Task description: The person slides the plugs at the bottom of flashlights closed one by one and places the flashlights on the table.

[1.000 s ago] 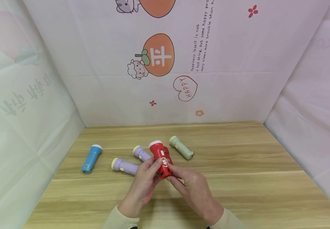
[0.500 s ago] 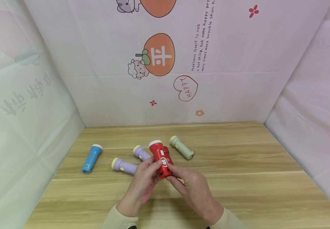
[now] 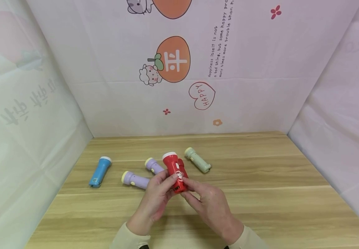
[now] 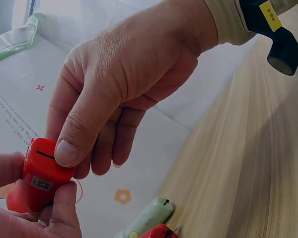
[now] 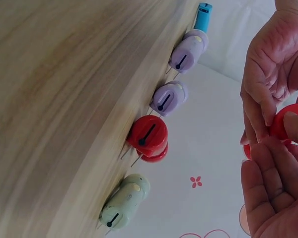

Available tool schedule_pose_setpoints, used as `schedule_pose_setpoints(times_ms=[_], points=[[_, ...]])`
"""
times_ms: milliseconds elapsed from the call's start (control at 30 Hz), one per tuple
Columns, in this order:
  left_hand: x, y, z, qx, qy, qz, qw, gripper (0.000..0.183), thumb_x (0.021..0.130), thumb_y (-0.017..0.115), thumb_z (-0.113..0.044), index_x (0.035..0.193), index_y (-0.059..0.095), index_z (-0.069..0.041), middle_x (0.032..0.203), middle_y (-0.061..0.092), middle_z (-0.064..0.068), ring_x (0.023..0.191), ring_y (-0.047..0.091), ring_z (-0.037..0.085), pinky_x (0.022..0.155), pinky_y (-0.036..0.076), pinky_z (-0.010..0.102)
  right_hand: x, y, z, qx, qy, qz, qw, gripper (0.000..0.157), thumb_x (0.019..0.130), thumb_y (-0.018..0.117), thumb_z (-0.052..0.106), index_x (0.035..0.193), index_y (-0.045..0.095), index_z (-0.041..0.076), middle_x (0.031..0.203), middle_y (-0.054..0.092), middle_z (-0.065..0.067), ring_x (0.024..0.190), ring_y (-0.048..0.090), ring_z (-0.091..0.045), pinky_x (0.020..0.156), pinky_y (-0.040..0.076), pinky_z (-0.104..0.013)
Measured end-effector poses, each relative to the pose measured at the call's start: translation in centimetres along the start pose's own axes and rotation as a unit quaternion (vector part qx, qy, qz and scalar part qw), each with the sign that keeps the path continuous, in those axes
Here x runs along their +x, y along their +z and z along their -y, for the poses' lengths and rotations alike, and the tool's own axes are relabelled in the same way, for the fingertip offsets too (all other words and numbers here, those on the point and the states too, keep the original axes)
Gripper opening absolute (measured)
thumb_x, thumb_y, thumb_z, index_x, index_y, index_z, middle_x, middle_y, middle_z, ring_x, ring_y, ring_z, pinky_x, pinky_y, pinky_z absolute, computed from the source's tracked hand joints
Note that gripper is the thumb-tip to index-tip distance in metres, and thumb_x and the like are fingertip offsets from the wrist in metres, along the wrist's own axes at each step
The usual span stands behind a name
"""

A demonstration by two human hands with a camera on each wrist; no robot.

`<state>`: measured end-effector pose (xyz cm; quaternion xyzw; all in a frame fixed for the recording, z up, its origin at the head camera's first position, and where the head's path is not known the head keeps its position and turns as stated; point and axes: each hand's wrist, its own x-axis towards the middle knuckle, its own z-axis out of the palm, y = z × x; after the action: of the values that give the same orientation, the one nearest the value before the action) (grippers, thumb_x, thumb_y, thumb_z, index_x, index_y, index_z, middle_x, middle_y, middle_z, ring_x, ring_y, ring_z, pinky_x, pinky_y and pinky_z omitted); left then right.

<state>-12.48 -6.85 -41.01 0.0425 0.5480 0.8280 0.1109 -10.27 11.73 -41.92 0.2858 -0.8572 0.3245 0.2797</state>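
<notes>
Both hands hold a red flashlight point(image 3: 171, 164) with a white lens rim, lens end tilted away and a white emblem on its barrel. My left hand point(image 3: 154, 197) grips the barrel from the left, thumb lying along it. From the right, my right hand point(image 3: 211, 207) pinches the tail end between thumb and forefinger. The left wrist view shows that thumb on the slotted end face of the red flashlight point(image 4: 47, 171). Partly hidden behind it, a second red flashlight point(image 5: 148, 136) lies on the table.
Two purple flashlights point(image 3: 139, 181) lie left of the hands, partly covered by the left hand. A blue flashlight point(image 3: 100, 172) is farther left, a pale green flashlight point(image 3: 200, 162) right of the red ones. The wooden table point(image 3: 275, 180) meets printed white cloth point(image 3: 254, 86) at the back.
The left hand shifts very slightly, and the held red flashlight turns a little in the fingers, its emblem moving slightly to the right. The flashlights on the table stay put.
</notes>
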Motion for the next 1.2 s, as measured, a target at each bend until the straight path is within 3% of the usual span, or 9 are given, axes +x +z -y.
schedule_pose_setpoints(times_ms=[233, 467, 667, 800, 967, 1200], points=[[0.0, -0.2, 0.0, 0.016, 0.007, -0.001, 0.9999, 0.050, 0.103, 0.063, -0.016, 0.144, 0.051, 0.009, 0.123, 0.070, 0.012, 0.104, 0.072, 0.018, 0.095, 0.057, 0.033, 0.0, 0.0, -0.2, -0.037, -0.019, -0.008, 0.999, 0.047, 0.079, 0.092, 0.021, 0.123, 0.076, 0.015, 0.104, 0.080, 0.004, 0.088, 0.074, -0.007, 0.070, 0.060, -0.025], [0.1, -0.6, -0.3, 0.043, 0.012, -0.017, 0.9989, 0.051, 0.103, 0.063, -0.018, 0.145, 0.050, 0.008, 0.127, 0.069, 0.014, 0.105, 0.071, 0.016, 0.092, 0.057, 0.033, 0.0, -0.4, -0.5, -0.048, -0.024, -0.010, 0.998, 0.047, 0.080, 0.092, 0.018, 0.123, 0.074, 0.012, 0.111, 0.079, 0.001, 0.097, 0.075, -0.013, 0.077, 0.063, -0.034], [0.1, -1.1, -0.6, 0.060, 0.022, -0.037, 0.9973, 0.048, 0.103, 0.064, -0.018, 0.142, 0.053, 0.008, 0.113, 0.071, 0.006, 0.098, 0.069, 0.016, 0.087, 0.057, 0.031, 0.0, -0.7, -0.8, -0.077, -0.021, -0.009, 0.997, 0.050, 0.080, 0.092, 0.020, 0.126, 0.072, 0.011, 0.116, 0.078, -0.003, 0.100, 0.074, -0.019, 0.078, 0.063, -0.037], [0.1, -1.6, -0.7, 0.073, 0.031, -0.054, 0.9954, 0.046, 0.102, 0.064, -0.016, 0.140, 0.054, 0.009, 0.110, 0.069, 0.006, 0.096, 0.067, 0.016, 0.085, 0.058, 0.030, -0.2, -1.0, -1.0, -0.106, 0.000, 0.010, 0.994, 0.056, 0.083, 0.090, 0.026, 0.132, 0.070, 0.008, 0.127, 0.074, -0.009, 0.111, 0.072, -0.026, 0.086, 0.062, -0.042], [0.1, -2.4, -1.0, 0.101, 0.035, -0.071, 0.9917, 0.049, 0.103, 0.065, -0.017, 0.143, 0.051, 0.007, 0.118, 0.068, 0.012, 0.103, 0.067, 0.020, 0.085, 0.059, 0.030, -0.3, -1.4, -1.3, -0.144, 0.025, 0.036, 0.989, 0.063, 0.086, 0.087, 0.033, 0.139, 0.065, 0.008, 0.139, 0.067, -0.014, 0.124, 0.066, -0.033, 0.099, 0.057, -0.049], [0.1, -3.5, -1.7, 0.152, 0.038, -0.095, 0.9831, 0.051, 0.103, 0.066, -0.022, 0.145, 0.053, 0.003, 0.127, 0.065, 0.020, 0.106, 0.065, 0.020, 0.085, 0.058, 0.025, -0.7, -1.4, -2.2, -0.195, 0.021, 0.042, 0.980, 0.068, 0.087, 0.083, 0.040, 0.141, 0.061, 0.005, 0.140, 0.062, -0.026, 0.124, 0.063, -0.046, 0.102, 0.052, -0.058]])
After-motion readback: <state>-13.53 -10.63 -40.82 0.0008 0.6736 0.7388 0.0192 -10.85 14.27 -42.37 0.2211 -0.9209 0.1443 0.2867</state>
